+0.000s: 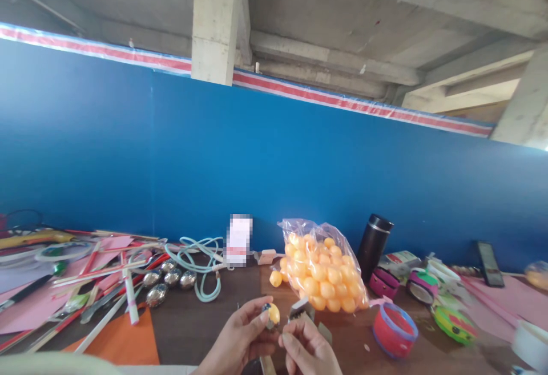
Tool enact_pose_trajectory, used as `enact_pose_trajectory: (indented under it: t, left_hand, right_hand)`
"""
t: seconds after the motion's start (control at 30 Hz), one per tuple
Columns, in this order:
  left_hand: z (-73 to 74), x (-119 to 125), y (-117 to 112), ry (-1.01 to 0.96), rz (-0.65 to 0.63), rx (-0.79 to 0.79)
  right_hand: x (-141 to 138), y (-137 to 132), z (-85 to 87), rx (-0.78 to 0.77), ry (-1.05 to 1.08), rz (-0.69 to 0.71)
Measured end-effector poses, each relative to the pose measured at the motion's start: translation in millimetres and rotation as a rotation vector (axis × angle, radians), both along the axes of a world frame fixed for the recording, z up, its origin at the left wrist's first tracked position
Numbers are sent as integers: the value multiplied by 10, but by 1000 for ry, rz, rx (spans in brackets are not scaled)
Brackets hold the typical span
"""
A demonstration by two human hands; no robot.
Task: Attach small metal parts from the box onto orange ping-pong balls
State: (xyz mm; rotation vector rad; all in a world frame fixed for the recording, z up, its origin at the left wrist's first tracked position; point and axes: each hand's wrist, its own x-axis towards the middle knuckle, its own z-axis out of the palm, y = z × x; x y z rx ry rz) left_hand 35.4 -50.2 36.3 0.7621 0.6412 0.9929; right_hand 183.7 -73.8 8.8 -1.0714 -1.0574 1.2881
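My left hand (pixel 244 335) is closed around a small orange-yellow ball (pixel 274 312), pinched between thumb and fingers. Dark, shiny patches cover part of that ball, and fingers hide the rest. Close by on the right, my right hand (pixel 306 345) has its thumb and fingertips pressed together at the ball's side. What they pinch is too small to make out. A small grey-and-white piece (pixel 298 308) shows just behind the right fingers; whether they touch it I cannot tell. Behind both hands, a clear plastic bag (pixel 323 266) holds many similar orange balls, and a few lie beside it.
Several shiny mirrored balls (pixel 156 295) lie left, near a coiled pale-blue cord (pixel 208 289) and an orange sheet (pixel 137 338). A phone (pixel 240 241) leans on the blue partition (pixel 299 164). Rightward are a black bottle (pixel 374 244) and a red tape roll (pixel 394 329).
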Motion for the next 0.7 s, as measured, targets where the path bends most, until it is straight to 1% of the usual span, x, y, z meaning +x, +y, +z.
enact_pose_trajectory:
  t: [0.1,0.2,0.3,0.4,0.5,0.7]
  left_hand:
    - [-13,15,14,-30,-8,31]
    - [-56,34,46,-56,0,58]
    - [-134,47,88,6,18,105]
    - [-188,50,106,80,9,192]
    - [-173,45,79,157,15,259]
    - [-76,39,15,323,75,371]
  right_hand:
    - [-35,-8,20,0,-4,-7]
    - [-38,-6,19,-22,-13,-10]
    - [-28,6,5,-41,-8,5]
    - [-22,14,3,-58,64,6]
    - [-22,8,25,-88,114,17]
    - [-11,-18,59,-120,149,45]
